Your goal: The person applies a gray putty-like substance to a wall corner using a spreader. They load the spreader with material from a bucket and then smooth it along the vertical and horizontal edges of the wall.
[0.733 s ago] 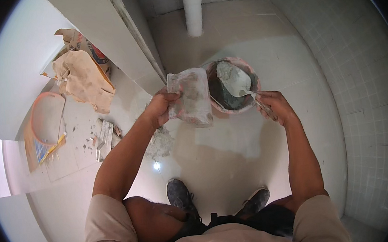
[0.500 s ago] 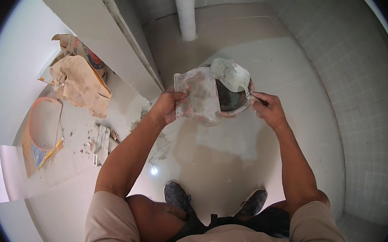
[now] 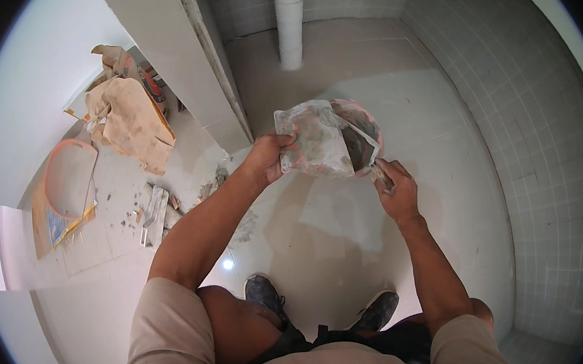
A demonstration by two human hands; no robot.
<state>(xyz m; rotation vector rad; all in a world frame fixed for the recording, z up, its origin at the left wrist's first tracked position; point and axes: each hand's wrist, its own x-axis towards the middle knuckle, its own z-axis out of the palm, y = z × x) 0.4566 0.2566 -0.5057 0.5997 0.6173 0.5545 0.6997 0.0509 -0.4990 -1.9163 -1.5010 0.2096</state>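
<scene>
Left hand grips a whitish rectangular board; rightward, right hand clasps a grey metal trowel, seemingly unloading; steadiness needed.

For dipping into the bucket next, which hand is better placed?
Probably the right hand: it holds the trowel close beside the bucket. The left hand is occupied with the flat board, which partly hides the bucket.

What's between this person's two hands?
Head view: a smeared flat board held by the left hand, a trowel held by the right hand, and a pinkish bucket, partly hidden by the board.
</scene>
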